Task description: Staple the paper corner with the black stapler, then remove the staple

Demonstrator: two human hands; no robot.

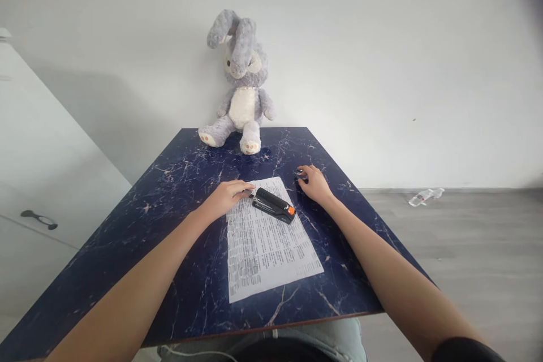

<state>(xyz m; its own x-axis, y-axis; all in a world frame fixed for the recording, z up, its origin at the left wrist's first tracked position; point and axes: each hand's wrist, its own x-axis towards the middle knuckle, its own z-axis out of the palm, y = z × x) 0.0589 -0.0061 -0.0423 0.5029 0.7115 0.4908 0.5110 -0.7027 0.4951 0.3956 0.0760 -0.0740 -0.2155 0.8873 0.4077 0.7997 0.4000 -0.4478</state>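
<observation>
A black stapler (275, 203) with an orange piece at its right end lies slanted across the upper part of a printed sheet of paper (275, 254). At the stapler's left end, where some bare metal shows, the fingers of my left hand (229, 197) close around its tip. My right hand (315, 185) rests on the table to the right of the paper, apart from the stapler. Its thumb and fingers are curled in a pinch with a small dark thing (300, 170) at the fingertips, too small to make out.
The dark blue marble-patterned table (182, 271) carries a grey plush rabbit (244, 85) at its far edge, against the white wall. A white cabinet (42, 153) with a dark handle stands at the left. A clear plastic bottle (425, 197) lies on the floor at the right.
</observation>
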